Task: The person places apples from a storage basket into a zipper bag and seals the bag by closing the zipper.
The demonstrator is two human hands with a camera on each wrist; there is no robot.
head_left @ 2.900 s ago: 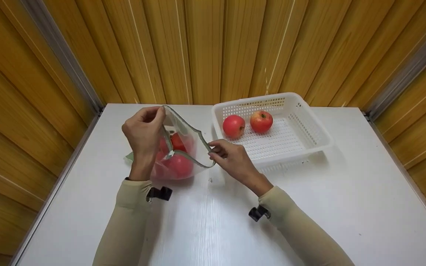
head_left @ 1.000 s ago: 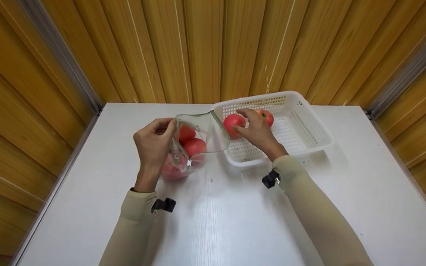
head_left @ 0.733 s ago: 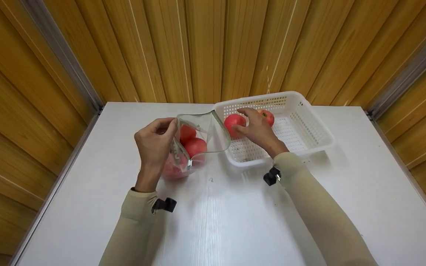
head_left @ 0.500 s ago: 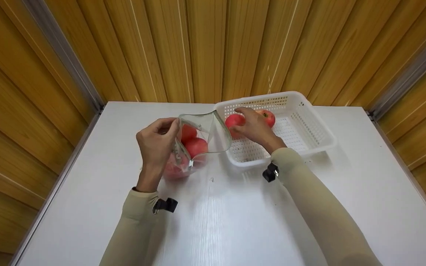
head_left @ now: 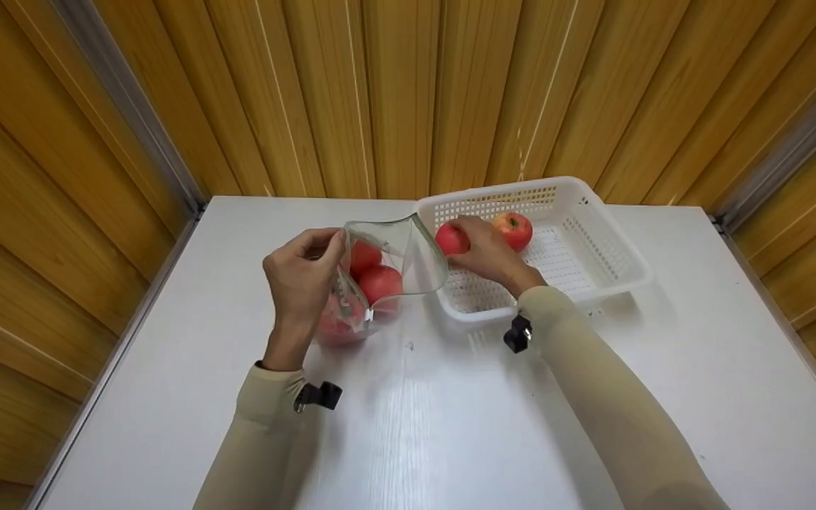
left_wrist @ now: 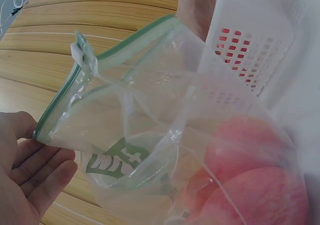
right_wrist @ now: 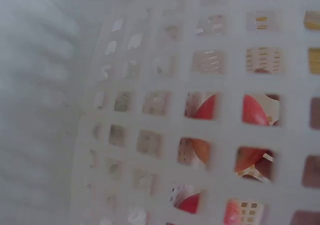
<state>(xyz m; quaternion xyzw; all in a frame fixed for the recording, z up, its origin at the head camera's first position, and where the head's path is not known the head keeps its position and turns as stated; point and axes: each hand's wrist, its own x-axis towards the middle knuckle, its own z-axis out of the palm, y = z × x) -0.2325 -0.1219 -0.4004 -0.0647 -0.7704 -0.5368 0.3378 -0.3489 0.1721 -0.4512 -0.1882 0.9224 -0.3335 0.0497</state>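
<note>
My left hand (head_left: 302,280) pinches the rim of a clear zip bag (head_left: 415,265) between thumb and finger; its mouth gapes toward the basket. Inside, several red apples (head_left: 380,283) lie at the bottom, and the left wrist view shows the bag's green-edged zip and a green printed label (left_wrist: 117,157). In the white plastic basket (head_left: 606,280), my right hand (head_left: 489,251) grips a red apple (head_left: 452,239) at the left end, thumb on the near side and fingers over the top. A second, yellow-streaked apple (head_left: 514,230) sits just beyond that hand.
Basket and bag rest on a white table (head_left: 408,439), the bag's mouth close to the basket's left rim. A wood-patterned wall (head_left: 401,99) rises behind the table. In the right wrist view, the basket's perforated wall (right_wrist: 230,85) blocks most of the sight.
My right hand has left the bag's rim and reached into the basket, its fingers now closed round the left apple. The bag's mouth has turned toward the basket, still pinched by my left hand.
</note>
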